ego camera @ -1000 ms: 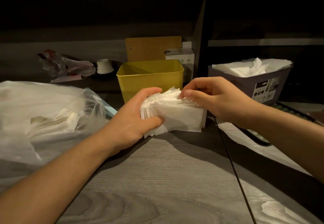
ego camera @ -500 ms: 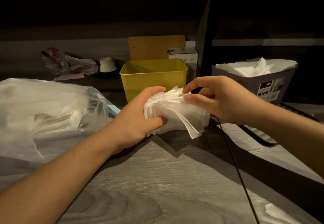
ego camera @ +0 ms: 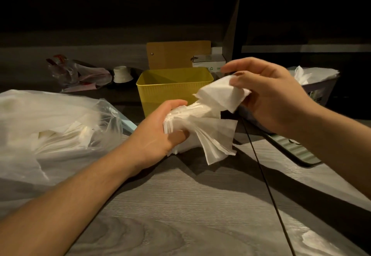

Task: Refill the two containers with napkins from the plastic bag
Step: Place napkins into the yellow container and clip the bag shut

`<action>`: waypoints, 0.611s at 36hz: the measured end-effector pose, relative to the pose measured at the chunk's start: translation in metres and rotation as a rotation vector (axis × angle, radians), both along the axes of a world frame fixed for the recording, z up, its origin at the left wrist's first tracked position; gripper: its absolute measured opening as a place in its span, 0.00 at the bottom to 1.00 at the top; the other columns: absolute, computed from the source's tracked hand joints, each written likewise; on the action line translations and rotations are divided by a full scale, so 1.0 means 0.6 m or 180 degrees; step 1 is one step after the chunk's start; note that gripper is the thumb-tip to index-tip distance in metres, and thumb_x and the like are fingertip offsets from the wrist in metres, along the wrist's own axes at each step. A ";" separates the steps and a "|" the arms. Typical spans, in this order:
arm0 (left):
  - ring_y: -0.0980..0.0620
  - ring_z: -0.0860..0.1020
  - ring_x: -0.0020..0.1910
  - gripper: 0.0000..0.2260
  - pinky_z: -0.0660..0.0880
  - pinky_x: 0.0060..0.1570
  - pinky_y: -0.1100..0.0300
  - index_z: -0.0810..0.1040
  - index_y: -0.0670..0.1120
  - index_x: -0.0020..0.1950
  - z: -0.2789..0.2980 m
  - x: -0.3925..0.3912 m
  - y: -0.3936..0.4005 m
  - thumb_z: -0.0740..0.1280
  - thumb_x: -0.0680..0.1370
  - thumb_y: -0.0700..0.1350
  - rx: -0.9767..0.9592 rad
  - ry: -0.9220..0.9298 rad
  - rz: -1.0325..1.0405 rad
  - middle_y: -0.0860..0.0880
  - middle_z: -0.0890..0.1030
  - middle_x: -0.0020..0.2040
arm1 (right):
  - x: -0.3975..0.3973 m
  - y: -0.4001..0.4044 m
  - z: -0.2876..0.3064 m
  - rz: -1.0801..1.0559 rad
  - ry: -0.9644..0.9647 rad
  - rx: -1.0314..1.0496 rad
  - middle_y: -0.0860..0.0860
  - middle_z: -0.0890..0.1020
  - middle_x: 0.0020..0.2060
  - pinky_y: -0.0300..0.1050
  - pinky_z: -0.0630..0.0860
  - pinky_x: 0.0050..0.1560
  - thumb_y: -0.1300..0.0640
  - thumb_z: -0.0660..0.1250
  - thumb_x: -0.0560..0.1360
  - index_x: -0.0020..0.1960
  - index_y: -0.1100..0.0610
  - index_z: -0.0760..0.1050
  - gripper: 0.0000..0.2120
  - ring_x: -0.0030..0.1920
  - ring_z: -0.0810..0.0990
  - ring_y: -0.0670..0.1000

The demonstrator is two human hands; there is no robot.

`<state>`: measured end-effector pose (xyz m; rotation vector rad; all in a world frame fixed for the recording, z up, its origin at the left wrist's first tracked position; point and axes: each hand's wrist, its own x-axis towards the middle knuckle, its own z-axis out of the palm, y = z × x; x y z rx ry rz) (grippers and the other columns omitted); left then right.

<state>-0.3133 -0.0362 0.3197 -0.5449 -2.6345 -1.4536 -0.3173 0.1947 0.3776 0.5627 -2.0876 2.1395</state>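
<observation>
Left hand point(ego camera: 158, 133) grips the napkin stack point(ego camera: 200, 135), right hand point(ego camera: 267, 95) pinches some off just before the empty-looking yellow bin point(ego camera: 174, 93), while the grey bin point(ego camera: 321, 89) right of it looks full.

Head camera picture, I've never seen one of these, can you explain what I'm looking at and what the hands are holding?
No machine here: a camera worn on a person's head looks down at their own bare hands. The left hand grips a stack of white napkins; the right hand pinches a few napkins at its top. On the grey wooden table lie a plastic bag of napkins, a yellow container that looks empty, and at right a grey container holding napkins.
</observation>
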 end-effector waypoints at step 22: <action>0.59 0.80 0.52 0.20 0.81 0.50 0.57 0.72 0.61 0.68 -0.002 -0.003 0.000 0.69 0.80 0.45 0.0017 0.0002 0.0057 0.58 0.81 0.56 | 0.053 -0.022 0.013 0.0871 0.0816 0.1953 0.49 0.82 0.48 0.48 0.82 0.53 0.65 0.68 0.77 0.56 0.46 0.82 0.15 0.51 0.82 0.49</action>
